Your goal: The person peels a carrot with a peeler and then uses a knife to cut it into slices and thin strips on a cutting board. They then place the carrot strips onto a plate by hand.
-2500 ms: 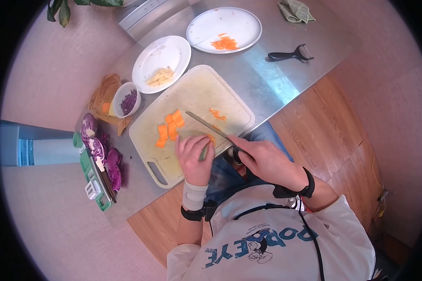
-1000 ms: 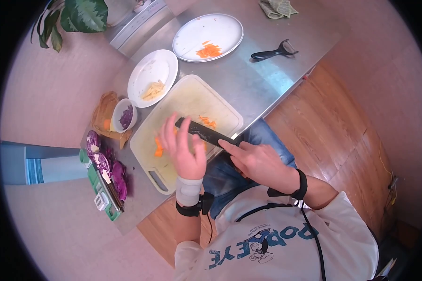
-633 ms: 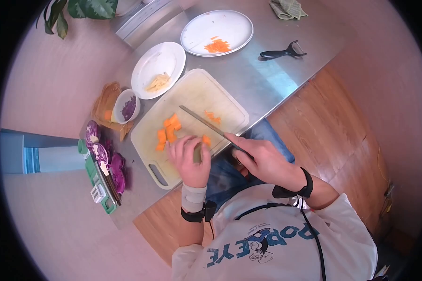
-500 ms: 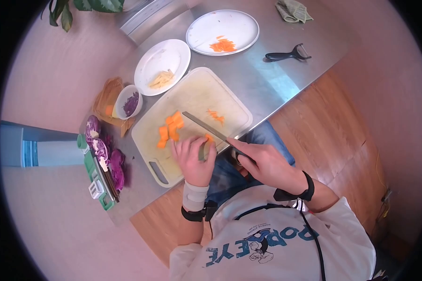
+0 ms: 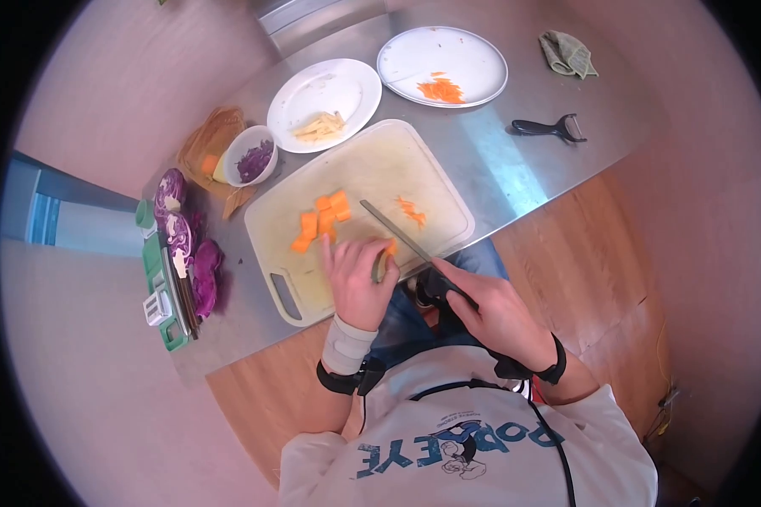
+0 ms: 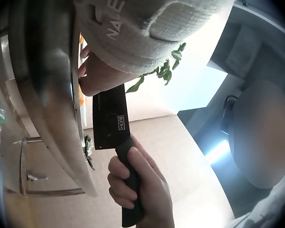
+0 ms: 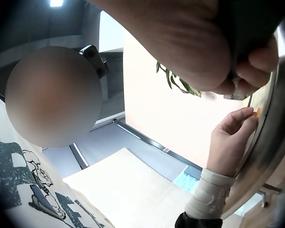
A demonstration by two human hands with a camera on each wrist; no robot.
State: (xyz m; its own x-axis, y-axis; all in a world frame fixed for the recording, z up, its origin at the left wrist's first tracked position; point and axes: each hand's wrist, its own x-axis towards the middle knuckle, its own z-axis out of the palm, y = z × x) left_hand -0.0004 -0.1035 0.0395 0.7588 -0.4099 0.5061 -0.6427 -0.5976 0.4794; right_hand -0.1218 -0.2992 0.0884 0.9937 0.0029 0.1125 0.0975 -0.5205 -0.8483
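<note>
My right hand (image 5: 495,308) grips the black handle of a broad-bladed kitchen knife (image 5: 397,232). The knife's dark blade (image 6: 110,116) faces the left wrist camera; in the head view it stands edge down over the cutting board (image 5: 359,165). Just left of the blade, my left hand (image 5: 359,283) pinches a small carrot piece (image 5: 390,248) between thumb and fingers, which partly cover it. Beyond those fingertips lie several carrot chunks (image 5: 324,219). Thin carrot strips (image 5: 411,211) rest on the board to the right of the blade.
Behind the board stand a plate of pale strips (image 5: 287,93) and a plate of carrot strips (image 5: 482,55). A bowl of shredded purple cabbage (image 5: 254,160), a basket (image 5: 205,139), cabbage pieces (image 5: 177,232) and a green slicer (image 5: 154,262) are left; a peeler (image 5: 550,128) and cloth (image 5: 568,53) right.
One second ago the left hand was raised with fingers spread and the knife was tilted flat. The left hand has since come down onto the carrot piece, and the blade has turned edge down.
</note>
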